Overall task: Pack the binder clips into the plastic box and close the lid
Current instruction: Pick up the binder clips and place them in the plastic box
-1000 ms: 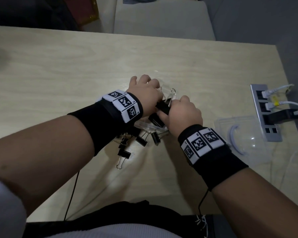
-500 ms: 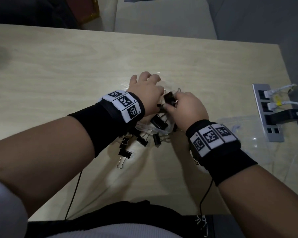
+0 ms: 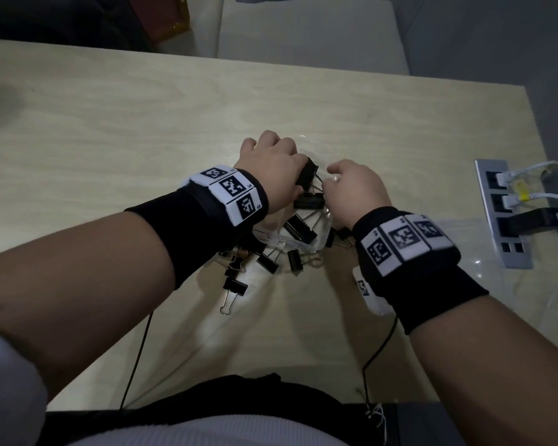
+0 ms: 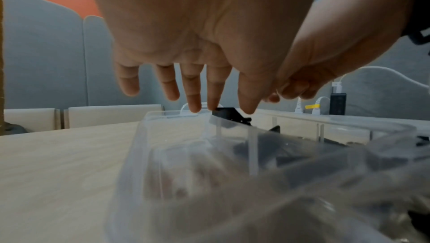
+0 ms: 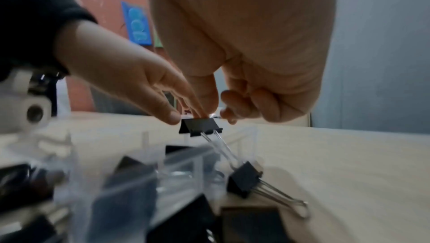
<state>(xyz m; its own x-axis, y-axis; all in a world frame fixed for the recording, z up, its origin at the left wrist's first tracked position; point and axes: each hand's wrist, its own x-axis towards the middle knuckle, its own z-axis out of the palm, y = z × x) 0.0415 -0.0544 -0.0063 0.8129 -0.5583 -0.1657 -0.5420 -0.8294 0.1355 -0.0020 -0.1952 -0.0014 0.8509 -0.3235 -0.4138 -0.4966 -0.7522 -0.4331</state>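
A clear plastic box (image 3: 290, 241) sits open on the table under both hands, with black binder clips (image 3: 300, 227) inside. My left hand (image 3: 271, 169) pinches one black binder clip (image 3: 307, 175) over the box, index finger and thumb at its ends (image 4: 224, 114). In the right wrist view this clip (image 5: 200, 126) hangs spine up with its wire handles pointing down. My right hand (image 3: 355, 191) is beside it, thumb (image 5: 206, 103) touching the clip's top, the other fingers curled clear of it. Several loose clips (image 3: 266, 262) lie in front of the box.
The clear lid (image 3: 477, 268) lies flat to the right of my right wrist. A grey power strip (image 3: 503, 220) with plugged cables sits near the table's right edge. One clip (image 5: 244, 179) lies on the table beside the box. A pale chair (image 3: 310, 30) stands beyond the far edge.
The right hand carried a black clip up from the box's near side to its far side. The left fingers now pinch it, and the right hand has shifted slightly right.
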